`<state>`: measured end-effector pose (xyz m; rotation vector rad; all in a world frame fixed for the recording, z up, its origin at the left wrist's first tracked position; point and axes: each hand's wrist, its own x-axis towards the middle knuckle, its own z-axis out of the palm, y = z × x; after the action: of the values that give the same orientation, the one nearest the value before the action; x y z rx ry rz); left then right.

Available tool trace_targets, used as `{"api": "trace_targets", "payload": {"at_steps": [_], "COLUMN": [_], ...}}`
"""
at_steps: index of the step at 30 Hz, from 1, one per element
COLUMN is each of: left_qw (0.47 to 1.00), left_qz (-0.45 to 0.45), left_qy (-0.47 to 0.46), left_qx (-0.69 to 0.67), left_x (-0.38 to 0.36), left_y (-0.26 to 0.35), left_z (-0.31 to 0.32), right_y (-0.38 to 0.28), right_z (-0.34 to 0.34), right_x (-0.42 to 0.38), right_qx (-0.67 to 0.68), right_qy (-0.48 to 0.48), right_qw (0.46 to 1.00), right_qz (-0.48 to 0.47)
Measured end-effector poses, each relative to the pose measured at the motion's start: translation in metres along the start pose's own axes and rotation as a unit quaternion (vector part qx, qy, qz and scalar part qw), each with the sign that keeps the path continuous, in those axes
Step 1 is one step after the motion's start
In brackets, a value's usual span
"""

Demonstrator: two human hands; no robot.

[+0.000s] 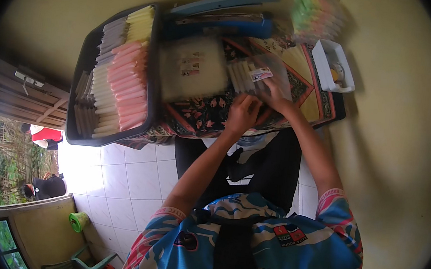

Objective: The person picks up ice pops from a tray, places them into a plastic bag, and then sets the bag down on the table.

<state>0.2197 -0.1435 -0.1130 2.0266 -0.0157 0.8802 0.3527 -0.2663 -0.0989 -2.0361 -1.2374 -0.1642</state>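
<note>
A clear plastic bag [280, 70] lies on the patterned cloth, with several pale stick-shaped pieces [240, 76] in it and a printed label [260, 74] on top. My right hand [278, 96] grips the bag's near right side, fingers beside the label. Close by, at the bag's near edge, my left hand [244, 114] is closed with curled fingers; what it pinches is hidden. Left of the bag is a blurred stack of clear plastic bags [191, 87] with small labels [190, 62].
A dark tray [151, 96] at left holds rows of pink [126, 85], white, yellow and purplish wrapped sticks. Behind stands a blue bag sealer [222, 22]. At right are a white box [325, 67] and a blurred pile of colourful packs [317, 16], beside the wall.
</note>
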Motion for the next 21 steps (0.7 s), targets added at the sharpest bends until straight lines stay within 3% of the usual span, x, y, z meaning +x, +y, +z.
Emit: {"api": "trace_targets", "payload": {"at_steps": [7,10,21], "left_qw": [1.0,0.999,1.0], "left_qz": [0.005,-0.034,-0.011], "left_qy": [-0.004,-0.008,-0.003], "left_qx": [0.013,-0.015,-0.009], "left_x": [0.0,0.0,-0.001], "left_y": [0.0,0.003,-0.002], "left_z": [0.0,0.0,0.002], "right_y": [-0.014,-0.006,0.011], "right_z": [-0.008,-0.002,0.017], "right_x": [0.011,0.013,-0.001], "right_qx": [-0.051,-0.086,-0.018], "right_qy": [-0.005,0.0,0.036], "right_qw": [0.999,0.996,0.999], "right_qz": [-0.002,-0.005,0.011]}}
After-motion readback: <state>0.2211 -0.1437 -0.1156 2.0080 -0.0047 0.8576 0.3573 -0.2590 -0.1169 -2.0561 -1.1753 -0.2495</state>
